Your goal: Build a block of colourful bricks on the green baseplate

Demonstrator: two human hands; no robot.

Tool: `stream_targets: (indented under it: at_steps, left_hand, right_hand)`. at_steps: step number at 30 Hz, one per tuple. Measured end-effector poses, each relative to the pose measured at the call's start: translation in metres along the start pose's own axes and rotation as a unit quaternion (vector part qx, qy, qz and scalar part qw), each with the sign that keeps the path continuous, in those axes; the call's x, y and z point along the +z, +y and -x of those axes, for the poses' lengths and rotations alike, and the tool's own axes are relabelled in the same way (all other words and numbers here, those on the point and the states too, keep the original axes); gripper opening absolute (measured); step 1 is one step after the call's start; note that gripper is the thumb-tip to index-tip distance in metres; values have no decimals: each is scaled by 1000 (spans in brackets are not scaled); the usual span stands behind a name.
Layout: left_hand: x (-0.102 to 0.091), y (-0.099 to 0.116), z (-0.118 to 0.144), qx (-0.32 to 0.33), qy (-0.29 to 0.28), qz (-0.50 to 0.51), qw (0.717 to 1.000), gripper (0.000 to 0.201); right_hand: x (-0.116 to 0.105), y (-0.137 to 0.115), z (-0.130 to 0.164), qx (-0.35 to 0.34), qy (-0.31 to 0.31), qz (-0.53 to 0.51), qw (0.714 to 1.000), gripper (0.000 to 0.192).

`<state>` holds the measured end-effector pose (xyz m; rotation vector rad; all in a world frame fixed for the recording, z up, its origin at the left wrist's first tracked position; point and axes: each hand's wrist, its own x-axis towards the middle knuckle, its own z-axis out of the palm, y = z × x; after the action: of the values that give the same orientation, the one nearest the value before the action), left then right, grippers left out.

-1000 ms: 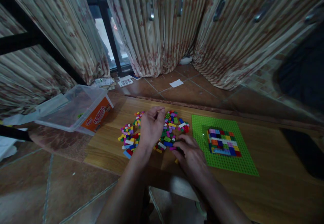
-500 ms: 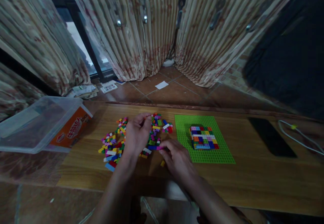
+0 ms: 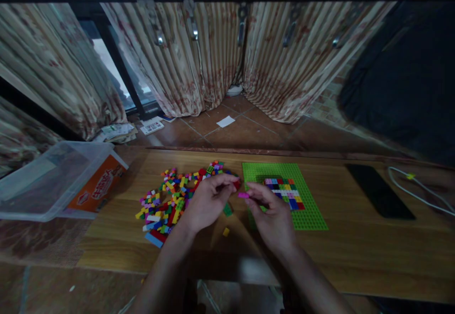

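Two hands meet over the wooden worktop [image 3: 355, 252]: the right hand [image 3: 275, 219] pinches a small magenta plastic brick [image 3: 243, 194], best kept level and gripped by its ends, while the left hand [image 3: 208, 200] curls loosely, holding nothing I can make out.

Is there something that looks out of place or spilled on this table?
Mostly no. One small yellow brick lies alone on the wooden table, apart from the loose brick pile, just below the left hand. The right hand holds a pink brick beside the green baseplate.
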<state>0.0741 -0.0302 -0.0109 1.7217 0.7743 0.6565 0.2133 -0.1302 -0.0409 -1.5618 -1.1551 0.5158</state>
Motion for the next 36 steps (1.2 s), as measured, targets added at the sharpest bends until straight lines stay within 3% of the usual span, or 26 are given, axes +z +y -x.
stream_targets:
  at_steps: [7, 12, 15, 20, 26, 28, 36]
  left_hand:
    - [4, 1, 2, 20, -66, -8, 998, 20]
    - [1, -2, 2, 26, -67, -59, 996, 19]
    - [-10, -7, 0, 9, -31, -88, 996, 19]
    - [-30, -17, -2, -9, 53, -111, 992, 19]
    - [-34, -12, 1, -37, 37, -172, 984, 20]
    - [-34, -10, 1, -45, 31, -183, 982, 20]
    - [-30, -12, -1, -26, -2, -215, 976, 19]
  right_hand:
    - [0, -2, -1, -5, -4, 19, 1000, 31]
    - [3, 0, -1, -13, -15, 30, 999, 33]
    - [6, 0, 0, -20, -31, 61, 997, 28]
    - [8, -6, 4, -63, -113, 116, 985, 17]
    - [5, -8, 15, -95, -274, 146, 946, 20]
    - [7, -6, 19, -98, -301, 174, 933, 25]
    - [22, -2, 26, -149, -274, 235, 920, 14]
